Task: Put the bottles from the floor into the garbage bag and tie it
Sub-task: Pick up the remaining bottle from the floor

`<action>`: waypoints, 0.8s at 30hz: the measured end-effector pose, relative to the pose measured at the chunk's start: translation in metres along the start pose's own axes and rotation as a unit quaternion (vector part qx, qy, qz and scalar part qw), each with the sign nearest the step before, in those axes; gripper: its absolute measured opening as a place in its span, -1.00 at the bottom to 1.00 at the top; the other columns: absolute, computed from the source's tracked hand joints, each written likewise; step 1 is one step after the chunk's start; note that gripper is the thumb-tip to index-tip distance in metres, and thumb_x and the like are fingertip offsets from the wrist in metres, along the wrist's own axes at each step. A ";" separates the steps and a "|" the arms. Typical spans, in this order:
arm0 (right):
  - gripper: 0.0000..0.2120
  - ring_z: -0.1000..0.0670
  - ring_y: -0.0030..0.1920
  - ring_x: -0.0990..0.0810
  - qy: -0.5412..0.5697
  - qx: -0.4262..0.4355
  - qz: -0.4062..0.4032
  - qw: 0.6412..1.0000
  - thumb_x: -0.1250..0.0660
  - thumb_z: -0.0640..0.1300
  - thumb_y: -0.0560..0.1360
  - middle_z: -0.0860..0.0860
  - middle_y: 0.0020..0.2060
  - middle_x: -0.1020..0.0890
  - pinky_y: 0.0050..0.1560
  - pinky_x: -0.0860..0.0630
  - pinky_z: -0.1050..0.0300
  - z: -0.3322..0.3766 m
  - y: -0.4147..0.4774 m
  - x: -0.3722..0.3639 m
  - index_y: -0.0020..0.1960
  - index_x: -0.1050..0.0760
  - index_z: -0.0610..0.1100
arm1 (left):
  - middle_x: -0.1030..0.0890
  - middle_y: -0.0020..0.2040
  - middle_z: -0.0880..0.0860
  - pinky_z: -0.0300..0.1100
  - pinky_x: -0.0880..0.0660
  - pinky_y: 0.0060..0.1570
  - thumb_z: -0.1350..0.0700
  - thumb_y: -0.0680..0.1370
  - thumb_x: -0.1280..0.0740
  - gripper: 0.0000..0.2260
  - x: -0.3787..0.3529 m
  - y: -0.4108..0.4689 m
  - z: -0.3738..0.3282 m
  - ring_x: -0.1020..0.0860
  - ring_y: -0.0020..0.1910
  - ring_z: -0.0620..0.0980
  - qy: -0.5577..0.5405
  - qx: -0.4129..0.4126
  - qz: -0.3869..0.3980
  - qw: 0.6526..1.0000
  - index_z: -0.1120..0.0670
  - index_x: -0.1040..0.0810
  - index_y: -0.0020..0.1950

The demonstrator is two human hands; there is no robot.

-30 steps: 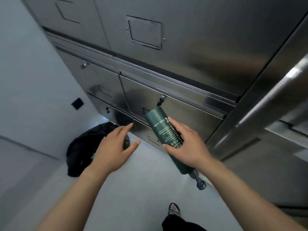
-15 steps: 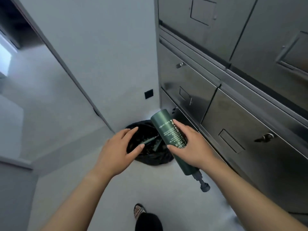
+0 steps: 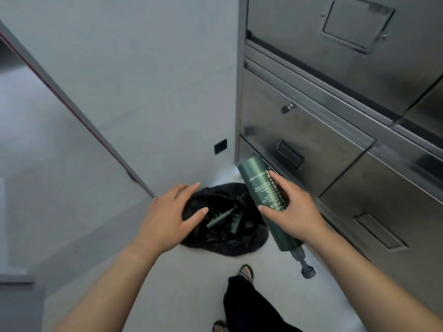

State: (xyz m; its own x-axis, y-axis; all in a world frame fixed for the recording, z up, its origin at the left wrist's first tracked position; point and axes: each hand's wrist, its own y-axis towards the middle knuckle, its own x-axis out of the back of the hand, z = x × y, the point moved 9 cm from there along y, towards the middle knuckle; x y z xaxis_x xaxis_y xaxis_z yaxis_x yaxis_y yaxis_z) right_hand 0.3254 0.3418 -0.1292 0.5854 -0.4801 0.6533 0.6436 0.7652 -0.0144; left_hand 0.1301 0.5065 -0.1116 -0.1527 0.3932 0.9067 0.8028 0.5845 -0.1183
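In the head view, the right hand [image 3: 291, 212] grips a large green pump bottle [image 3: 266, 202] at centre frame above the open black garbage bag [image 3: 249, 238], which already holds two smaller bottles [image 3: 219, 218], while the left hand [image 3: 171, 218] hovers empty with fingers spread; dropping and tying remain.

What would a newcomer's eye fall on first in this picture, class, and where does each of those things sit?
First comes the big dark green pump bottle, held aslant in the right hand at centre frame, pump end toward the viewer. Just left of it, the open black garbage bag lies on the pale floor with smaller green bottles inside, the left hand spread over its near edge. Steel cabinet drawers fill the right side.
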 end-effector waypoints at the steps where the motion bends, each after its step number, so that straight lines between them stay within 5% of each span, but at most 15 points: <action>1: -0.23 0.19 0.05 -0.44 0.005 -0.002 0.001 1.000 -0.49 0.05 0.29 0.22 0.07 -0.44 0.04 -0.35 0.26 0.001 0.014 -0.003 0.41 -0.21 0.22 | -0.39 0.38 -0.01 0.09 -0.33 0.30 -0.40 0.41 0.00 -0.34 0.004 0.011 0.008 -0.36 0.34 -0.01 0.009 0.007 0.003 1.000 -0.15 -0.22 0.45; 11: -0.23 0.27 0.10 -0.38 0.033 -0.010 -0.017 0.999 -0.50 0.00 0.29 0.12 0.24 -0.49 0.11 -0.27 0.34 0.022 0.126 -0.029 0.42 -0.24 0.14 | -0.36 0.42 0.00 -0.02 -0.32 0.32 -0.37 0.43 -0.03 -0.35 0.057 0.117 0.060 -0.33 0.38 0.00 0.050 -0.003 0.010 0.999 -0.11 -0.23 0.46; 20: -0.20 0.01 0.26 -0.44 -0.057 -0.136 -0.096 0.984 -0.49 0.05 0.29 0.01 0.28 -0.49 0.20 -0.33 0.20 0.003 0.125 -0.047 0.45 -0.21 0.09 | -0.34 0.42 0.02 -0.08 -0.36 0.26 -0.24 0.51 -0.16 -0.45 0.034 0.218 0.073 -0.42 0.29 0.04 0.029 -0.165 0.095 0.981 -0.08 -0.22 0.47; 24: -0.20 0.05 0.13 -0.46 -0.070 -0.214 -0.159 0.961 -0.50 0.07 0.28 0.03 0.21 -0.52 0.10 -0.34 0.19 -0.001 0.095 -0.073 0.44 -0.21 0.12 | -0.35 0.42 0.03 -0.03 -0.37 0.28 -0.28 0.51 -0.13 -0.42 0.016 0.242 0.089 -0.37 0.35 0.03 0.042 -0.249 0.155 0.955 -0.06 -0.23 0.47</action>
State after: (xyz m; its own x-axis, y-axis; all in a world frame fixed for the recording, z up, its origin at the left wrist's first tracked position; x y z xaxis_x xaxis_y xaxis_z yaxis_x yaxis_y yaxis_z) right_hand 0.3441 0.4497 -0.1791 0.2724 -0.5760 0.7707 0.9408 0.3274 -0.0878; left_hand 0.2711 0.7177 -0.1615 0.1673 0.4214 0.8913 0.9797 0.0301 -0.1981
